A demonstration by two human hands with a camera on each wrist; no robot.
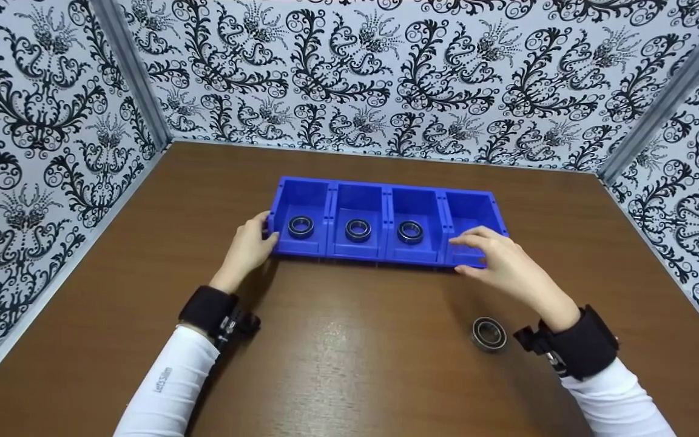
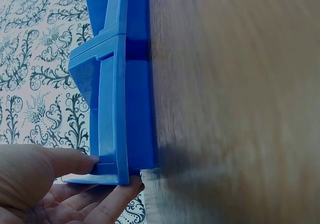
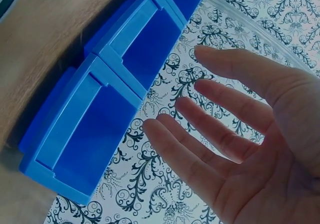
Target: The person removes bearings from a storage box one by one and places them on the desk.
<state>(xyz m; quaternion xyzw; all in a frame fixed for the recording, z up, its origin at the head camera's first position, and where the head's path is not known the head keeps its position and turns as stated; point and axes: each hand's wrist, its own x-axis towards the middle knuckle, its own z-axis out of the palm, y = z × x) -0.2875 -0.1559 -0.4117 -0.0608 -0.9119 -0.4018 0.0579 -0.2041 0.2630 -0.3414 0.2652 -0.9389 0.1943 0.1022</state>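
Note:
A blue row of joined bins (image 1: 352, 256) stands on the brown table. Black-and-silver ball bearings lie in its compartments: one bearing (image 1: 301, 227) in the leftmost, another bearing (image 1: 358, 230) in the second, a third bearing (image 1: 410, 232) in the third. My left hand (image 1: 251, 244) grips the left end wall, thumb inside and fingers outside, as the left wrist view also shows. Over the rightmost compartment, my right hand (image 1: 498, 258) hovers with spread, loosely bent fingers; in the right wrist view nothing lies in it. A loose bearing (image 1: 489, 334) is on the table below that hand.
Patterned black-and-white panels (image 1: 349, 79) wall in the back and sides of the brown table (image 1: 325, 352). Grey metal posts (image 1: 134, 73) stand at the corners. Both wrists wear black camera bands (image 1: 209, 312).

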